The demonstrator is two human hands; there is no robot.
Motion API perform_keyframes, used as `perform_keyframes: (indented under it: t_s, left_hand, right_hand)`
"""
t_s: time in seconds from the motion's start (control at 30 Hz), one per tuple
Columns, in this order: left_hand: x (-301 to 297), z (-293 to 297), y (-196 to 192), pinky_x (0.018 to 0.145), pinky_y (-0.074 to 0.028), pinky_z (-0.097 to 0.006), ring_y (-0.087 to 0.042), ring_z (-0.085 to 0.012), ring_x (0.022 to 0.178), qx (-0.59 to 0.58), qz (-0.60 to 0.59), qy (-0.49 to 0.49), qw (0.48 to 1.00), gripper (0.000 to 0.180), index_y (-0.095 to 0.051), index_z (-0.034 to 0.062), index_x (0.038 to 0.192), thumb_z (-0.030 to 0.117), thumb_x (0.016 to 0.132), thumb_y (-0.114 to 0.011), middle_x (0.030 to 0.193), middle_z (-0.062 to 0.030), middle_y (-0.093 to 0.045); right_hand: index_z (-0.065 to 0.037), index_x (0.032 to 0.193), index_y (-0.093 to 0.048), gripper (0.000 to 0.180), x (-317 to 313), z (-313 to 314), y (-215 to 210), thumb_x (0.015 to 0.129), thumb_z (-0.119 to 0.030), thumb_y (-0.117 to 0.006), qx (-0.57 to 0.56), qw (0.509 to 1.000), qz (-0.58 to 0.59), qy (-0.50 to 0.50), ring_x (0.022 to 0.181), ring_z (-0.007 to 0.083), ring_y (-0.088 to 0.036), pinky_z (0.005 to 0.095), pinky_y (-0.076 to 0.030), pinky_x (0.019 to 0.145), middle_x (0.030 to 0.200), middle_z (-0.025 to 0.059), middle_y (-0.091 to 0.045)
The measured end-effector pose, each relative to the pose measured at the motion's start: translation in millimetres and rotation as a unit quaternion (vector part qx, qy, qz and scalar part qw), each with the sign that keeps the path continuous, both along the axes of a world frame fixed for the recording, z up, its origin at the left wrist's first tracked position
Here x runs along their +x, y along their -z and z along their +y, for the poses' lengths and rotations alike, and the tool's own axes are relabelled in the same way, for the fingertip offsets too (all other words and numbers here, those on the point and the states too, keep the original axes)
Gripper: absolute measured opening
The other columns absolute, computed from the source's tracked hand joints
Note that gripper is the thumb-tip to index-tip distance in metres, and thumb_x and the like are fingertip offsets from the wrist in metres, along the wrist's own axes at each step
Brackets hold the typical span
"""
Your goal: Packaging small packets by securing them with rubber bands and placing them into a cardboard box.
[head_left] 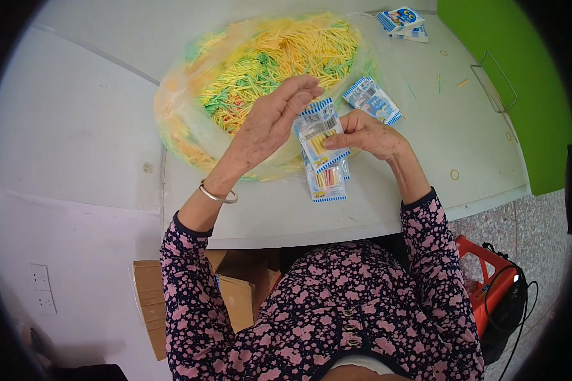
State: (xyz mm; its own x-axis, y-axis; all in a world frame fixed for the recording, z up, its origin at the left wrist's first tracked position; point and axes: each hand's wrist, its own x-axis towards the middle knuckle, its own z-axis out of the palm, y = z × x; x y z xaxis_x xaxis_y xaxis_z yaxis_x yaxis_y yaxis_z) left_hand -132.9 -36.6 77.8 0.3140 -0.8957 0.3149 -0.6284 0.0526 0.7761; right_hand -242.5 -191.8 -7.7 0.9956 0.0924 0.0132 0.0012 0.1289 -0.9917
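Observation:
My right hand pinches a small clear packet with blue-and-white striped edges between thumb and fingers. Thin yellow sticks show through its window. Just above the packet's upper end is my left hand, its fingers curled together; whatever they may hold is hidden. Below the held packet lies another similar packet, with yellow and pinkish sticks inside. Beyond both hands, a large clear plastic bag lies spread wide, heaped with thin yellow, green and orange sticks.
Right of the bag lie more blue-and-white packets, with a further pile of packets at the far right. Rubber bands and loose sticks dot the table. A green panel with a wire handle borders its right side.

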Motion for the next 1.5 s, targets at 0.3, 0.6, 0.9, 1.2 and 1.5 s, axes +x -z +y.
perform_keyframes:
  t_s: [0.3,0.6,0.9,1.2,1.5]
  left_hand:
    - [-6,10,18,0.071,-0.046,-0.040,-0.058,-0.0354,0.079,0.115,-0.155,0.018,0.981,0.039,-0.043,0.0004,0.119,0.013,0.084,-0.056,0.089,-0.0181,-0.059]
    - [-5,7,16,0.076,-0.046,-0.028,-0.057,-0.0152,0.087,0.107,-0.046,-0.007,0.993,0.035,-0.049,0.0055,0.118,0.008,0.084,-0.059,0.099,-0.0081,-0.059]
    - [-4,14,30,0.077,-0.045,-0.026,-0.055,-0.0127,0.087,0.192,-0.001,0.046,0.980,0.033,-0.051,0.0041,0.113,0.010,0.082,-0.061,0.098,-0.0062,-0.059]
    - [0,14,64,0.073,-0.046,-0.037,-0.056,-0.0326,0.087,0.123,-0.246,-0.009,0.961,0.036,-0.051,0.0032,0.110,0.009,0.077,-0.064,0.098,-0.0132,-0.056]
    - [14,-32,39,0.075,-0.045,-0.034,-0.056,-0.0265,0.085,-0.025,-0.133,-0.127,0.983,0.043,-0.057,0.0004,0.097,0.035,0.074,-0.070,0.090,-0.0144,-0.059]
  right_hand:
    - [0.002,0.083,-0.069,0.022,-1,4,1,0.079,-0.020,-0.069,-0.022,1.000,-0.007,0.016,0.064,0.0019,-0.051,0.0190,-0.039,0.057,0.071,-0.0011,-0.064]
    - [0.000,0.086,-0.068,0.022,-8,3,-13,0.081,-0.020,-0.067,-0.092,0.995,0.014,0.041,0.060,0.0019,-0.045,0.0204,-0.037,0.055,0.063,-0.0051,-0.057]
    - [0.000,0.099,-0.061,0.040,-21,-51,13,0.071,-0.026,-0.073,-0.414,0.841,-0.027,0.348,0.080,0.0194,-0.051,0.0306,-0.043,0.071,0.092,0.0080,-0.058]
    - [-0.004,0.087,-0.060,0.023,-3,-60,54,0.073,-0.021,-0.068,-0.516,0.732,0.007,0.445,0.091,0.0281,-0.049,0.0398,-0.039,0.079,0.092,0.0098,-0.055]
    - [-0.006,0.090,-0.054,0.022,-6,-19,-2,0.072,-0.008,-0.066,-0.474,0.757,-0.207,0.400,0.089,0.0234,-0.051,0.0354,-0.034,0.082,0.098,0.0063,-0.055]
